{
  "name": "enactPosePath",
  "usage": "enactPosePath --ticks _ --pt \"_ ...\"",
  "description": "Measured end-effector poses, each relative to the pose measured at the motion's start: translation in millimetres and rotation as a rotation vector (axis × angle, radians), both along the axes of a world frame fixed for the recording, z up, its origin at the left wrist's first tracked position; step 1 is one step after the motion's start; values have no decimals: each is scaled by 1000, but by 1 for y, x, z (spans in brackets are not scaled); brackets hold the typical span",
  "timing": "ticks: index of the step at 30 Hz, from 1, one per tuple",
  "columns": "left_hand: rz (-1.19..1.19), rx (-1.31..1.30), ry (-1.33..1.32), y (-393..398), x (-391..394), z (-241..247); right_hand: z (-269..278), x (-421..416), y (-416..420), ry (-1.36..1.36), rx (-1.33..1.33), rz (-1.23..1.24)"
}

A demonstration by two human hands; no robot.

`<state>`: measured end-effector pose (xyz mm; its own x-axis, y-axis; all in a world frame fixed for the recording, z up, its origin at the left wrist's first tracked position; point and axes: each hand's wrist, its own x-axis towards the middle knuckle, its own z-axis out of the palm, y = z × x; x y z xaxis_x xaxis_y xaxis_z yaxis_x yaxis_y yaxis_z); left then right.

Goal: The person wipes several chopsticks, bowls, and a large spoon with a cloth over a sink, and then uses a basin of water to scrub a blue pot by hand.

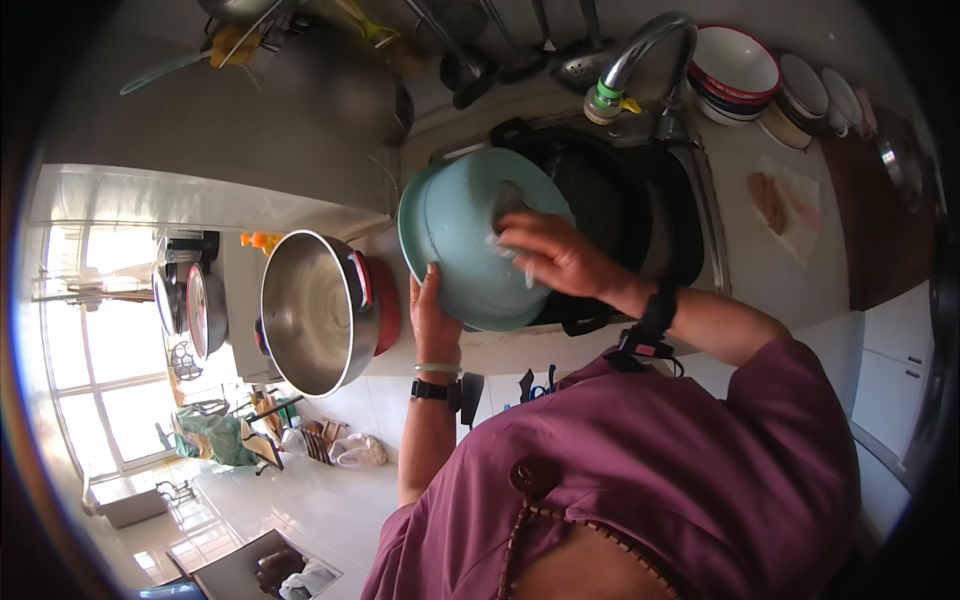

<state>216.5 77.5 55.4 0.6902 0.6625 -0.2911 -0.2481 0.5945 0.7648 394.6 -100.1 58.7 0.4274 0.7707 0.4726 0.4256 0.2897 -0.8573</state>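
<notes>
A pale blue-green basin (465, 225) is tipped on its side over the sink (716, 225), its wet outer surface turned up. My left hand (436, 319) grips its rim at the near left, thumb on the outside. Against the basin's base, my right hand (559, 255) presses a greyish scrubber or cloth (510, 199), blurred and partly covered by the fingers. Whitish suds or cloth show at the fingertips. Under and behind the basin, a large black pan (592, 172) with handles sits in the sink, partly hidden.
A chrome faucet (652, 34) with a green-ringed filter arches over the sink. Stacked enamel bowls (735, 64) stand at right, near a crumpled item on a plastic sheet (795, 210). A steel pot (307, 315) leans at left against a red vessel (386, 304). Ladles (465, 67) hang behind.
</notes>
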Motion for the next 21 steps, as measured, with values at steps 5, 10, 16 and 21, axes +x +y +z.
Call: enactPosePath --ticks 5,10,16,21 --pt "-41 28 10 -11 5 8 -4 17 41 -335 92 -163" --pt "-31 28 11 -16 6 22 -42 72 90 116 -55 -333" --pt "43 135 62 -20 12 33 -142 61 63 445 -240 -531" --pt "91 226 60 -11 15 27 -125 -27 40 683 -402 -623"
